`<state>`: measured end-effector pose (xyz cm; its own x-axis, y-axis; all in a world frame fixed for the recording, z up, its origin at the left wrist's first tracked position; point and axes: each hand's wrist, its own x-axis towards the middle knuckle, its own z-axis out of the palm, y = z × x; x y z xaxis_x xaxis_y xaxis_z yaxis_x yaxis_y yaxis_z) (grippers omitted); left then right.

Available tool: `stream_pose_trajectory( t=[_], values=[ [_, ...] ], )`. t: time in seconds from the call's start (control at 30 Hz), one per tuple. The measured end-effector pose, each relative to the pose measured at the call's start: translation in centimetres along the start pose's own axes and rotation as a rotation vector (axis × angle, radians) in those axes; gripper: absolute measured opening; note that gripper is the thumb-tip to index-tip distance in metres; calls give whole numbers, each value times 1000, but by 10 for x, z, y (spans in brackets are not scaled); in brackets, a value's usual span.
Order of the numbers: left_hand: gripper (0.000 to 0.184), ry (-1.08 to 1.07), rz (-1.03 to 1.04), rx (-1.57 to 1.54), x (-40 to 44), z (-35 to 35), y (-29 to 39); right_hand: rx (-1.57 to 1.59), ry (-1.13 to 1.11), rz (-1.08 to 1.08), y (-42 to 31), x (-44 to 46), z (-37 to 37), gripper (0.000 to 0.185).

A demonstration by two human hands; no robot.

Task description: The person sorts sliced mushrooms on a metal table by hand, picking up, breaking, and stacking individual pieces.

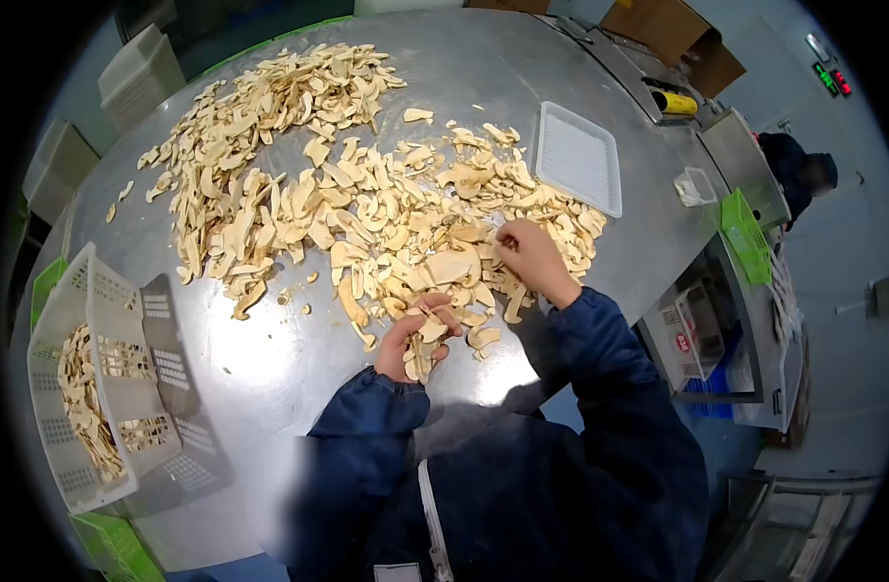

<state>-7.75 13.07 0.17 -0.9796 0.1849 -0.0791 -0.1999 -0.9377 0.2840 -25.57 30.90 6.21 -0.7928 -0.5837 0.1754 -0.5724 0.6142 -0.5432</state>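
A: Where are the mushroom slices (431, 331) in hand?
B: Just below the centre of the frame. The left hand (400, 347) has its fingers curled around a few of them.
A: And the right hand (540, 258)?
B: Right of centre, fingers bent down over the heap (313, 209). Its fingertips are hidden, so I can't tell whether it has pinched a slice.
A: How far does the heap spread?
B: From the upper left to right of centre, on the metal worktop (279, 373).
A: How would you handle these well?
B: Hold the left grip loose, since thin slices look likely to snap. Lift single pieces with the fingertips rather than pressing into the heap. Small handfuls should be easier to control.
A: What lies farther out?
B: A white tray (577, 160) at the upper right, just beside the heap. At the left edge, a white basket (119, 325) holds more slices.
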Motion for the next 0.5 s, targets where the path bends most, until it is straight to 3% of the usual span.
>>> stream_pose_trajectory(
  t=[0.17,0.3,0.33,0.43,0.5],
  values=[
    [40,50,34,-31,0,-7,-2,402,192,271,31,6,-19,12],
    [42,30,42,-14,0,-4,0,725,149,403,35,-2,-43,14],
    [42,33,41,-2,0,-2,1,755,104,418,42,-3,-47,17],
    [43,66,39,-31,0,-1,1,789,320,394,30,-9,-51,20],
    [42,75,60,-92,-1,-3,1,557,353,283,58,-17,-50,29]
  ],
)
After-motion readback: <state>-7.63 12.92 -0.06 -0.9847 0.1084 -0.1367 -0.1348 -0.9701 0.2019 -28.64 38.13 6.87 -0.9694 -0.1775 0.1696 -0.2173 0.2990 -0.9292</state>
